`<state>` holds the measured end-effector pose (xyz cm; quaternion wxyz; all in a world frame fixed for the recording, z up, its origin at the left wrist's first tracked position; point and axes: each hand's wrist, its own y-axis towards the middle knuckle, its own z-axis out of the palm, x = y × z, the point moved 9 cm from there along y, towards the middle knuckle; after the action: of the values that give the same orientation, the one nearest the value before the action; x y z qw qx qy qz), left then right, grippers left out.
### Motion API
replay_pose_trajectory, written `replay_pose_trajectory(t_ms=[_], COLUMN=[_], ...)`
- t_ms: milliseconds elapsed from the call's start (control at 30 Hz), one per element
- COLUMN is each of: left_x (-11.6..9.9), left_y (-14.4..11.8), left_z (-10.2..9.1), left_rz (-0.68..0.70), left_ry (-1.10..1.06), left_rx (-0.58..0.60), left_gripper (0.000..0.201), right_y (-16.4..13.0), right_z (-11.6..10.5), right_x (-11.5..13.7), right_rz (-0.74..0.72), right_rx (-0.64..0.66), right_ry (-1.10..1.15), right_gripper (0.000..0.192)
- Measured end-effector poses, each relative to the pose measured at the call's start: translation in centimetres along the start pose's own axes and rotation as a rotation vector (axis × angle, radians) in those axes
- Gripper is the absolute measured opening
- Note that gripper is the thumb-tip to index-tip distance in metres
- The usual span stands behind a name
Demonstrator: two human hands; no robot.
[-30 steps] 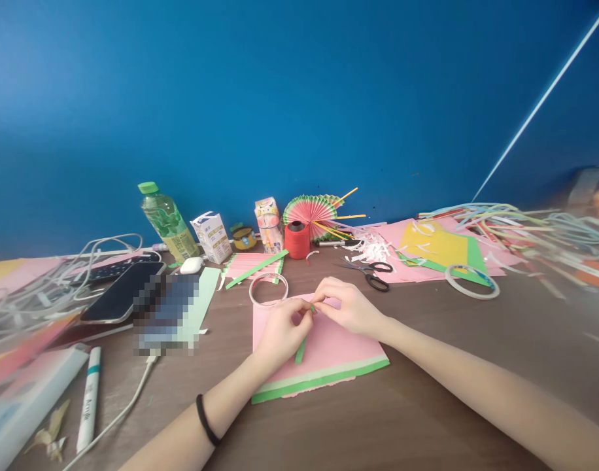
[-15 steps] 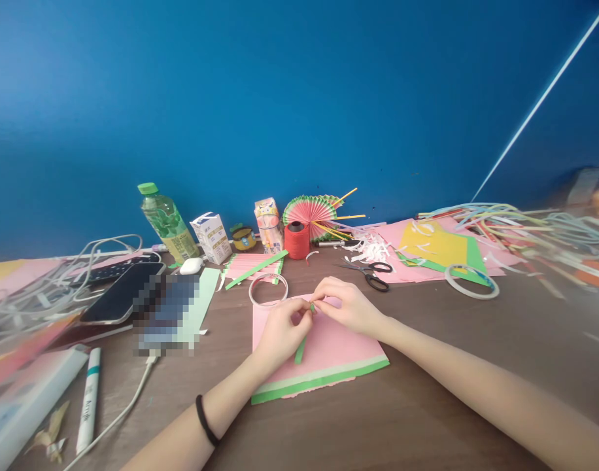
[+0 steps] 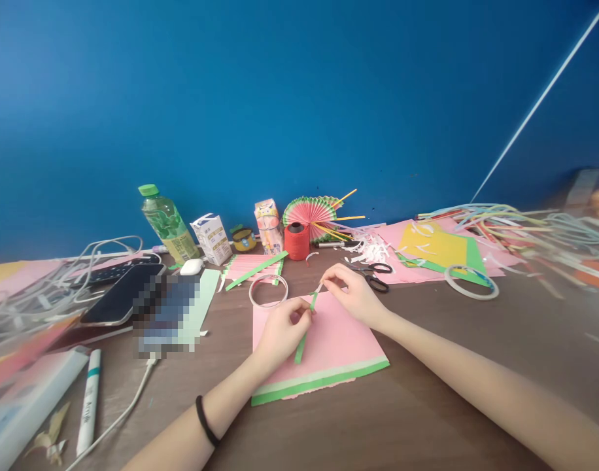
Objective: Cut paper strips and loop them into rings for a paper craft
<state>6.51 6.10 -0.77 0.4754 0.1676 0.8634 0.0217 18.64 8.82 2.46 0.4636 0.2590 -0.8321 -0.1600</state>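
Observation:
My left hand (image 3: 286, 327) pinches a narrow green paper strip (image 3: 301, 349) above a pink sheet (image 3: 336, 337). The strip's lower end hangs over the sheet, and its upper end shows past my fingertips. My right hand (image 3: 347, 291) is closed on a thin whitish strip (image 3: 320, 288), which runs from the top of the green one to my fingers. A pale band and a green band (image 3: 329, 378) line the sheet's near edge. Just beyond my left hand lies a roll of tape (image 3: 253, 294).
Black-handled scissors (image 3: 378, 283) lie behind my right hand. Along the wall stand a green bottle (image 3: 168, 226), small cartons (image 3: 212, 240), a red thread spool (image 3: 297, 243) and a folded paper fan (image 3: 307, 212). Phones (image 3: 125, 294) and cables are left; paper scraps (image 3: 373, 250) and another tape roll (image 3: 490, 288) are right.
My right hand has moved slightly up and right, away from my left, drawing the whitish strip out from the green strip's top end. My left hand stays in place.

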Motion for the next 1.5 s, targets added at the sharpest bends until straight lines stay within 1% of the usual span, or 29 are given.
replay_pose_trajectory(t_ms=[167,267,333,467,533,567,633,733,833,900,933,1000,1067,1133,1200,1233,1300,1433,1500], left_x=[0.2,0.2,0.2,0.3,0.4,0.4,0.5,0.6,0.8,1.2,1.5,1.9,2.2,2.2,2.1,2.1,2.3,3.5,4.3], left_y=[0.0,-0.1,-0.1,-0.2,-0.2,-0.2,-0.3,-0.3,-0.3,-0.2,-0.1,0.2,0.6,0.9,1.1,1.1,1.1,1.4,1.6], left_z=[0.0,-0.1,-0.2,-0.3,-0.3,-0.3,-0.4,-0.5,-0.5,-0.5,-0.6,-0.8,-1.2,-1.6,-2.1,-2.3,-2.9,-4.1,-5.4], left_rz=[-0.01,-0.023,-0.03,-0.034,-0.038,-0.038,-0.04,-0.052,-0.065,-0.082,-0.098,-0.133,-0.157,-0.165,-0.171,-0.178,-0.202,-0.275,-0.297], left_ry=[-0.009,-0.007,-0.01,-0.02,-0.029,-0.036,-0.049,-0.065,-0.089,-0.122,-0.147,-0.21,-0.274,-0.326,-0.361,-0.378,-0.438,-0.604,-0.598], left_rx=[-0.005,-0.007,-0.008,-0.009,-0.009,-0.009,-0.014,-0.027,-0.034,-0.039,-0.042,-0.06,-0.082,-0.091,-0.095,-0.103,-0.131,-0.208,-0.291], left_gripper=[0.016,0.016,0.015,0.015,0.016,0.016,0.016,0.016,0.015,0.015,0.015,0.015,0.015,0.015,0.016,0.016,0.016,0.022,0.02], right_y=[0.5,1.0,1.3,1.3,0.8,0.6,0.1,-0.4,-0.2,0.3,0.7,1.3,1.2,0.4,-0.7,-1.1,-1.7,-1.9,-1.8], right_z=[-1.7,-3.4,-4.9,-8.3,-9.9,-10.7,-11.8,-12.6,-11.9,-10.5,-9.3,-6.0,-2.3,0.5,2.7,3.4,4.0,3.8,3.6], right_x=[-1.2,-2.5,-3.9,-7.3,-9.2,-9.9,-11.1,-12.3,-11.9,-10.5,-9.5,-6.9,-4.0,-1.6,-0.4,-0.2,-0.1,-0.5,-0.8], right_rz=[0.041,0.072,0.12,0.276,0.386,0.41,0.429,0.436,0.393,0.338,0.298,0.179,0.061,-0.031,-0.06,-0.058,-0.041,-0.019,-0.015], right_rx=[-0.095,-0.178,-0.243,-0.379,-0.433,-0.465,-0.511,-0.557,-0.539,-0.469,-0.405,-0.175,0.078,0.262,0.443,0.506,0.577,0.631,0.645], right_ry=[-0.031,-0.039,-0.046,-0.047,-0.124,-0.183,-0.228,-0.258,-0.256,-0.229,-0.205,-0.126,-0.09,-0.1,-0.123,-0.14,-0.164,-0.162,-0.154], right_gripper=[0.01,0.011,0.013,0.021,0.027,0.03,0.03,0.023,0.025,0.021,0.018,0.019,0.016,0.016,0.026,0.03,0.034,0.034,0.036])
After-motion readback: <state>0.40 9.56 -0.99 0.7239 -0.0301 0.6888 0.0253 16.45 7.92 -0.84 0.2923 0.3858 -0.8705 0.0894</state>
